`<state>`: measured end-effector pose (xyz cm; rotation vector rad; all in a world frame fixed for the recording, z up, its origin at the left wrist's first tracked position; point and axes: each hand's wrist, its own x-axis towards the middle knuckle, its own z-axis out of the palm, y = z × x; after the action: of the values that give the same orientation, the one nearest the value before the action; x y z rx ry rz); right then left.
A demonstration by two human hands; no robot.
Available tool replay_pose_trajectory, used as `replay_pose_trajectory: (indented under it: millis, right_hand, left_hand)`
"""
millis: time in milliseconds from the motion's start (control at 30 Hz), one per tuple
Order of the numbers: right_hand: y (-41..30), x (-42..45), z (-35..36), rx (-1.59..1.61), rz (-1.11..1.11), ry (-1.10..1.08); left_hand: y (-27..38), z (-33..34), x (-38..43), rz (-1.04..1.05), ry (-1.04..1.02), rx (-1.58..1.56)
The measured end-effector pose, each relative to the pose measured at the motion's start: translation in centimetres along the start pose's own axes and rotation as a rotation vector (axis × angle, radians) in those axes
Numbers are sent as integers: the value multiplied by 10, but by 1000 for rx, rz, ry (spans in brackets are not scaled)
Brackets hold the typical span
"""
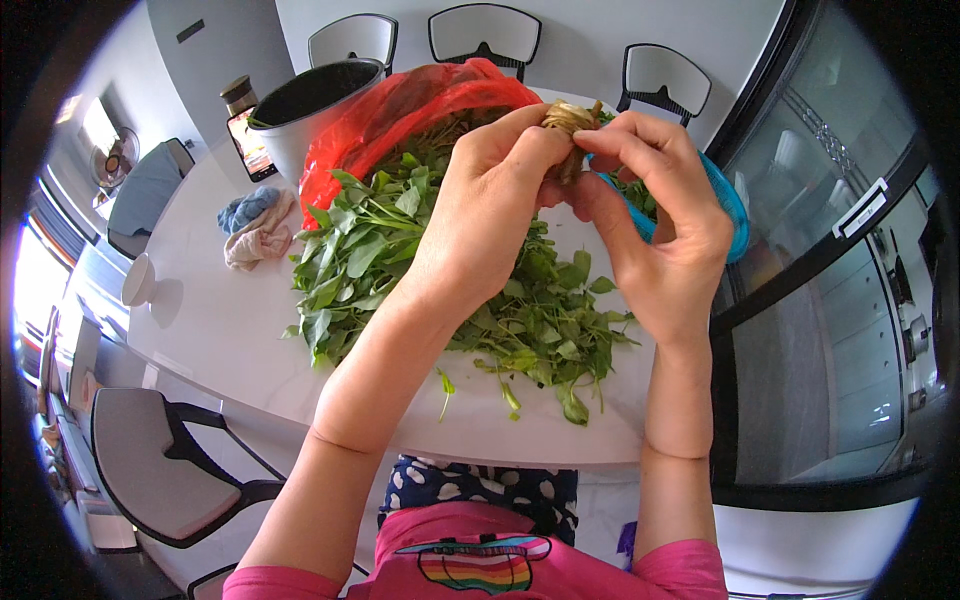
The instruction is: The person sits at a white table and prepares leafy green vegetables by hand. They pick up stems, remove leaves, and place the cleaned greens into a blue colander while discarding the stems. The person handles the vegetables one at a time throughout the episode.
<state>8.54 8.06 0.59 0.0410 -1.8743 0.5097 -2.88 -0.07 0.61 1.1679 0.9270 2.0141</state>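
Observation:
Both my hands are raised over the far part of the table, close together. My left hand (499, 191) grips a small bundle of brownish stems wound with a pale tie (570, 116). The thumb and fingers of my right hand (660, 202) pinch the same bundle from the right. Beneath my wrists lies a large heap of leafy green vegetables (375, 232), with looser leafy sprigs (547, 330) nearer to me. Behind the heap, an opened red plastic bag (345, 150) holds more stems. A blue basket (731, 202), partly hidden by my right hand, has greens in it.
On the white table (217, 345) stand a large pot (289, 142), a phone (251, 146) propped against a lidded container (238, 96), crumpled cloths (259, 232) and a small white bowl (139, 281). Chairs (169, 465) surround it; a black-framed glass door (817, 375) is at the right.

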Motion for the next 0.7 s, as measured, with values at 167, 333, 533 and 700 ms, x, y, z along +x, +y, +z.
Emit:
replay_pose_trajectory:
  millis: [167,333,533,700]
  right_hand:
    - [9,3,-4,-177,-220,56]
    - [8,3,-8,-92,-171,55]
    - [4,6,-18,-37,-111,54]
    - [2,6,-29,-2,62,115]
  left_hand:
    - [5,3,-2,-52,-49,-55]
    - [12,-1,-3,-57,-139,-125]
    - [9,-1,-1,-37,-163,-98]
    - [8,-4,1,-18,-223,-62]
